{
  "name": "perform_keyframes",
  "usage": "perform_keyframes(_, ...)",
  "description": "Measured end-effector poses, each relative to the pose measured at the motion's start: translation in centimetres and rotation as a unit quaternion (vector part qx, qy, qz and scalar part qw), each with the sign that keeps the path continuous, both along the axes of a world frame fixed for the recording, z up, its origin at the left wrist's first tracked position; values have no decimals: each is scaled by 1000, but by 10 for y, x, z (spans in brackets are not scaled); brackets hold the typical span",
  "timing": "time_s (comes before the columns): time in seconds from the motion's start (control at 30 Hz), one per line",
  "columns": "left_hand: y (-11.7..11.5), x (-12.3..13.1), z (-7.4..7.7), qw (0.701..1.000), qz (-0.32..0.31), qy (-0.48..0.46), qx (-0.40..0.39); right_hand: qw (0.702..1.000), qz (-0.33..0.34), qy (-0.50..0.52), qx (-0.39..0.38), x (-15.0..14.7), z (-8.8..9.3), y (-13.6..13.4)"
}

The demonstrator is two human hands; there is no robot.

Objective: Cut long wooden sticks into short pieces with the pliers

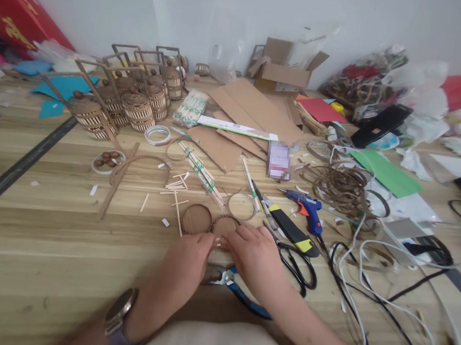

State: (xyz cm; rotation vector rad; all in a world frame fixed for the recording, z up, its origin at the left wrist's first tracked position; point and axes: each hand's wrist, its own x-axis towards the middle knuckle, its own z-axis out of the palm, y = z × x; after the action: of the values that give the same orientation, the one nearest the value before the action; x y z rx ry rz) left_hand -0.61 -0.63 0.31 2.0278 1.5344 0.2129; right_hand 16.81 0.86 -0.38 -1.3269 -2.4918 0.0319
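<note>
My left hand [190,259] and my right hand [255,252] meet at the fingertips near the table's front. Both are closed in a pinch, and the small pale bit between them is too hidden to name. Just beyond the fingers lie two round cardboard pieces with raised brown rims, the left one [196,219] fully visible and the right one [225,225] partly behind my right hand. Blue-handled pliers [237,287] rest below the hands. Black-handled scissors [298,267] lie to the right, close to my right wrist. Thin wooden sticks [177,211] are scattered to the left.
Several small woven baskets with tall handles [138,109] stand back left. A blue glue gun [311,209] and a black-yellow utility knife [292,231] lie right, near tangled cables [360,296] and coiled brown strips [342,187]. Cardboard sheets [253,109] cover the middle back.
</note>
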Motion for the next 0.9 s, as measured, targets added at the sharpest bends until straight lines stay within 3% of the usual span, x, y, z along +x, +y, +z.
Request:
perform_keyframes(0.07, 5, -9, 1, 991, 14, -119, -62, 998, 38, 31, -43, 9, 5, 3)
perform_keyframes(0.2, 11, -16, 1, 913, 76, -327, -231, 989, 105, 27, -98, 22, 20, 3)
perform_keyframes(0.33, 9, -7, -2, 850, 104, -387, -343, 978, 175, -58, -99, 22, 33, -4)
perform_keyframes(0.43, 5, -3, -5, 823, 93, -413, -378, 961, 259, -60, -75, 20, 36, -7)
perform_keyframes(0.57, -5, -2, -11, 818, 33, -416, -397, 947, 316, -27, -45, 19, 32, -8)
perform_keyframes(0.73, -23, -6, -10, 843, -20, -393, -367, 966, 258, -5, 16, 16, 27, -31)
perform_keyframes(0.8, -32, -11, -8, 863, -15, -372, -342, 971, 236, 33, 34, 16, 27, -50)
perform_keyframes(0.9, -42, -22, -5, 868, 37, -374, -325, 962, 268, 46, -15, 20, 28, -77)
